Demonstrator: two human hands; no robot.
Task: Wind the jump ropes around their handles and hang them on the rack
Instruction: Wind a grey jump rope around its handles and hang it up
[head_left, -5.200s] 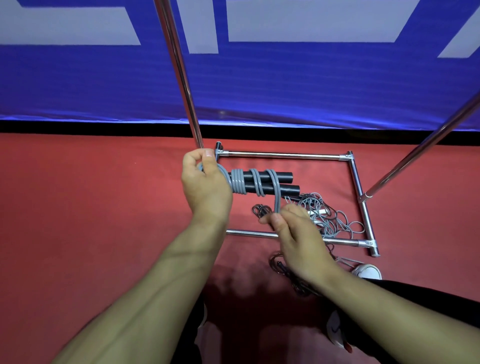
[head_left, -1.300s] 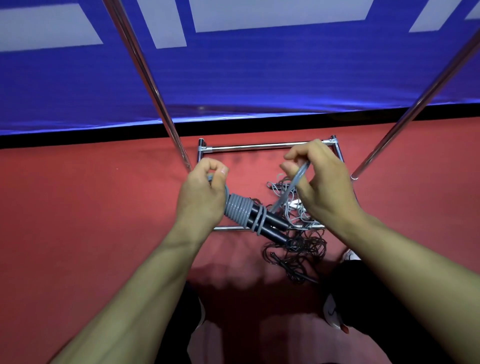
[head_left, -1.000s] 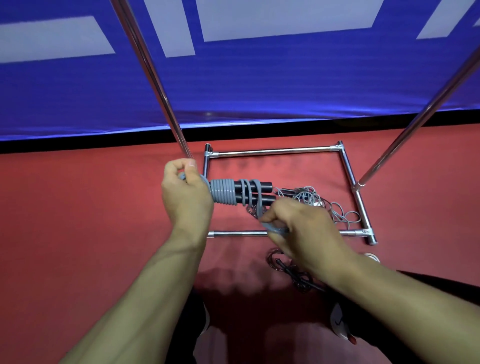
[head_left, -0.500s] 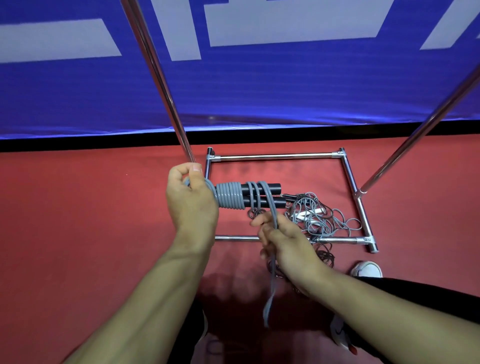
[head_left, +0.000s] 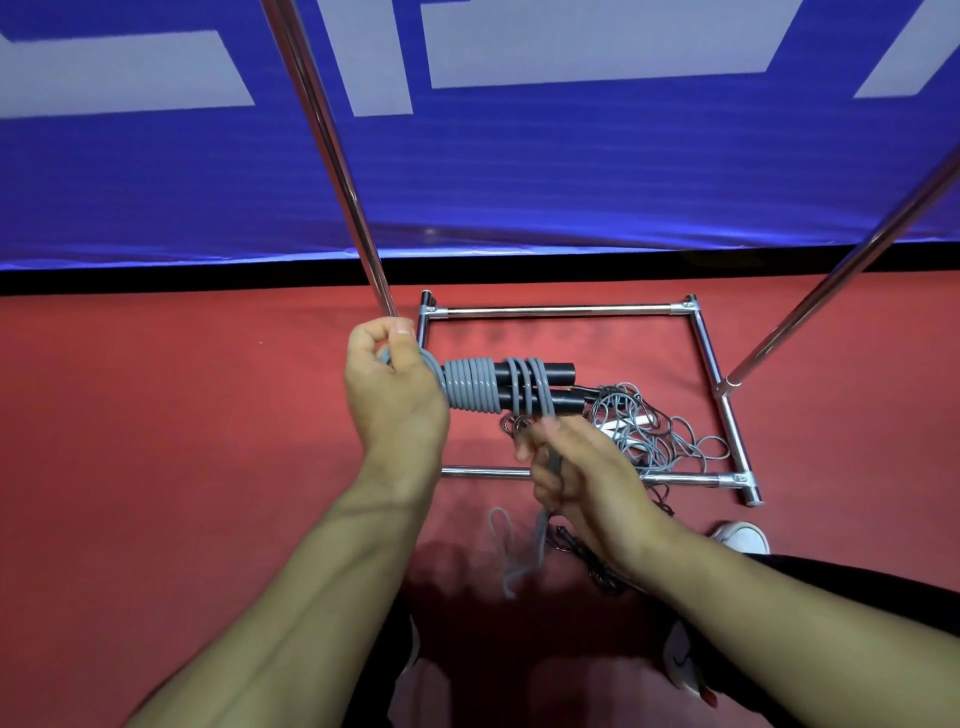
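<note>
Two black jump-rope handles (head_left: 558, 373) lie side by side, pointing right, with grey rope (head_left: 470, 384) coiled tightly round them. My left hand (head_left: 395, 395) grips their left end. Just below the handles, my right hand (head_left: 576, 473) grips the free grey rope, pulling it down from the last turns. The rope's loose tail (head_left: 511, 551) dangles blurred under that hand. The chrome rack's upright poles (head_left: 332, 156) rise at left and right.
The rack's rectangular chrome base (head_left: 561, 312) lies on the red floor, with a tangle of grey and black ropes (head_left: 654, 436) inside it and spilling over the near bar. A blue banner wall stands behind. My white shoes (head_left: 743, 538) show at lower right.
More grey turns have gone onto the handles since the earliest frame. In the last half second my right hand stayed below the handles, and the loose tail has shortened and swung left.
</note>
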